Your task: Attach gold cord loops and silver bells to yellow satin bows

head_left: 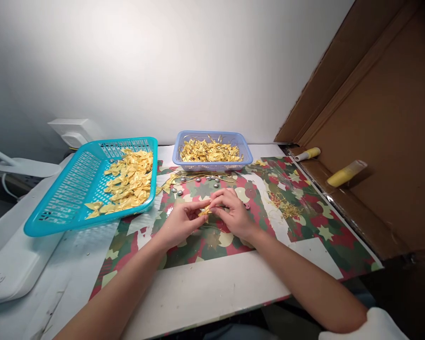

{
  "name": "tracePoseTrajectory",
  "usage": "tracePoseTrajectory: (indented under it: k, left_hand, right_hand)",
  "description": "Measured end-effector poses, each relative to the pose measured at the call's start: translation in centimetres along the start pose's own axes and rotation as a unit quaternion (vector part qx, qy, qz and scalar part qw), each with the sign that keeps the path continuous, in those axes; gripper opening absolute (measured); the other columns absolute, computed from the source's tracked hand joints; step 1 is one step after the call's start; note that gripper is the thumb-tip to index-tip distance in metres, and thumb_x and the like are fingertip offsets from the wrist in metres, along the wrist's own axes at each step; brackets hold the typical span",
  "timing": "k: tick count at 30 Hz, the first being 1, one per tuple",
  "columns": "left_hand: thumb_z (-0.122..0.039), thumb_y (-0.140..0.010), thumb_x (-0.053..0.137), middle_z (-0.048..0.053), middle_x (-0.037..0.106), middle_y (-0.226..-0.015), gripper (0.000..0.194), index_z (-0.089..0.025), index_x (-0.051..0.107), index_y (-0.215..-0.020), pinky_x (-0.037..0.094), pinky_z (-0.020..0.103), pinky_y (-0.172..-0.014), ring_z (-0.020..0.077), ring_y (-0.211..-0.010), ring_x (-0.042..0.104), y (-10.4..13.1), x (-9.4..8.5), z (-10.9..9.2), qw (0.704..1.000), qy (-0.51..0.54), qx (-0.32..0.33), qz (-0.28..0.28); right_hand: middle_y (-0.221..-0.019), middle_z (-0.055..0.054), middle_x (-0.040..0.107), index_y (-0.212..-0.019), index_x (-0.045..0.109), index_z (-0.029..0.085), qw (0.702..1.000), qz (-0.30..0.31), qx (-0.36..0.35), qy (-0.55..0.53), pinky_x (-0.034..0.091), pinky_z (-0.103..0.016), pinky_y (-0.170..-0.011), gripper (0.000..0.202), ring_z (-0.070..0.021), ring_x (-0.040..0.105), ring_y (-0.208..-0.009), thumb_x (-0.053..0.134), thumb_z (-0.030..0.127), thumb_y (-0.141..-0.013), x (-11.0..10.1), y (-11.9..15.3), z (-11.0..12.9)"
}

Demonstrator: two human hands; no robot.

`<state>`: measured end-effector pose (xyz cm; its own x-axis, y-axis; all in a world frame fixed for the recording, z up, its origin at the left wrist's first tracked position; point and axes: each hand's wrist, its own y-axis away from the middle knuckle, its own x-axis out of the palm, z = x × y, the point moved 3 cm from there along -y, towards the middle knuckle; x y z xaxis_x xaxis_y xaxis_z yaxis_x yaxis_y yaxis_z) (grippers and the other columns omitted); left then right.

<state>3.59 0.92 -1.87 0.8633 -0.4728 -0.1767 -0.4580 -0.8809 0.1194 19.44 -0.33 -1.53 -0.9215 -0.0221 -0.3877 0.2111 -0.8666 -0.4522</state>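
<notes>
Between my two hands, over the patterned paper, is a small yellow ribbon bow. My left hand pinches it from the left with thumb and fingertips. From the right, the closed fingers of my right hand meet at the bow, partly covering it; whether they also grip a tie is too small to tell. Just beyond my hands lie several small silver bells and gold twist ties. A loose yellow ribbon piece rests near them.
A turquoise basket of yellow bows stands tilted at left, by a white device. Behind my hands sits a blue basket of bows with gold ties. Gold tie scraps lie right. Yellow tape-like rolls edge the cardboard.
</notes>
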Motion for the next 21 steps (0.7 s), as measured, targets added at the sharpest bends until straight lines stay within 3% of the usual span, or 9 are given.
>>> tracePoseTrajectory:
  k: [6,11,13,18,21]
  left_hand:
    - [-0.032,-0.076,0.063,-0.001,0.059,-0.066,0.052,-0.014,0.062,-0.126,0.036,0.021,-0.048,0.0089,-0.052,0.042,-0.1,-0.2,0.6,0.999,-0.045,-0.011,0.008]
    - [-0.026,-0.075,0.058,-0.004,0.049,-0.059,0.055,-0.014,0.059,-0.129,0.027,0.02,-0.046,0.0078,-0.051,0.031,-0.2,0.0,0.7,0.998,-0.062,-0.007,0.028]
    - [-0.025,-0.074,0.058,-0.003,0.05,-0.06,0.057,-0.013,0.059,-0.129,0.028,0.02,-0.047,0.008,-0.051,0.032,-0.3,0.0,1.1,0.997,-0.062,-0.023,0.027]
    - [-0.026,-0.071,0.058,0.0,0.06,-0.069,0.055,-0.016,0.064,-0.125,0.032,0.02,-0.047,0.0087,-0.054,0.038,-0.4,-0.1,1.3,0.997,-0.067,-0.042,0.021]
    - [-0.024,-0.069,0.058,0.001,0.064,-0.075,0.053,-0.018,0.066,-0.121,0.031,0.019,-0.047,0.009,-0.056,0.041,-0.4,-0.1,0.9,0.996,-0.075,-0.043,0.02]
  right_hand:
    - [-0.088,-0.002,0.068,-0.084,0.063,0.023,0.977,-0.024,0.059,-0.205,0.052,-0.033,-0.078,0.01,-0.0165,0.064,-0.087,0.058,0.029,-0.09,-0.8,0.0,0.2]
    - [-0.078,0.001,0.069,-0.086,0.06,0.022,0.962,-0.035,0.067,-0.262,0.052,-0.025,-0.063,0.011,-0.0101,0.063,-0.064,0.057,0.031,-0.091,-1.8,-0.1,0.7]
    - [-0.074,0.003,0.067,-0.085,0.059,0.022,0.955,-0.06,0.057,-0.285,0.051,-0.023,-0.058,0.012,-0.0085,0.061,-0.057,0.057,0.032,-0.091,-2.8,-0.4,1.0]
    - [-0.066,0.006,0.061,-0.081,0.057,0.023,0.926,-0.191,0.028,-0.324,0.048,-0.019,-0.053,0.016,-0.0066,0.058,-0.053,0.067,0.035,-0.084,-6.4,-1.1,1.7]
    - [-0.066,0.007,0.06,-0.079,0.059,0.023,0.919,-0.202,0.029,-0.338,0.047,-0.017,-0.052,0.016,-0.0057,0.057,-0.053,0.07,0.034,-0.082,-7.2,-1.2,1.8]
